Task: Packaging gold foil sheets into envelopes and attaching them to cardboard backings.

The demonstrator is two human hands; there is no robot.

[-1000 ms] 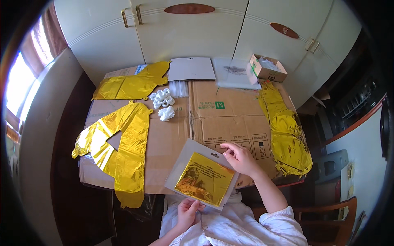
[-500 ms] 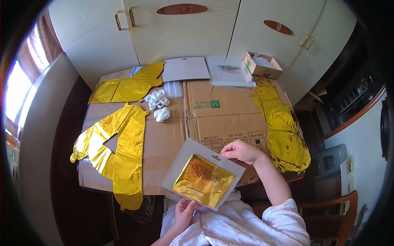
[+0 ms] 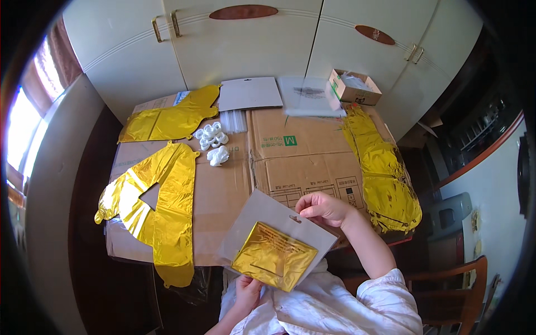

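Between my hands, at the table's near edge, is a clear packet [image 3: 262, 204] with a pale card that has a hang hole. A folded gold foil balloon [image 3: 276, 259] shows in its lower part. My right hand [image 3: 322, 210] pinches the packet's upper right edge beside the hang hole. Lower down, my left hand [image 3: 248, 291] grips the bottom left edge between thumb and fingers. Left of the packet, a flat gold foil balloon [image 3: 173, 223] with a hole in it hangs partly over the table edge.
Cardboard [image 3: 223, 212] covers the table. Another gold balloon [image 3: 162, 123] lies far left, a crinkled one [image 3: 385, 178] at the right. White ribbon rolls [image 3: 212, 137], a grey card stack [image 3: 250, 94], clear bags [image 3: 307, 96] and a small box [image 3: 356, 86] stand farther back.
The folded gold balloon sits slightly lower in the packet, and its glare has shifted. My left hand has moved slightly down and left; my right hand keeps its pinch.
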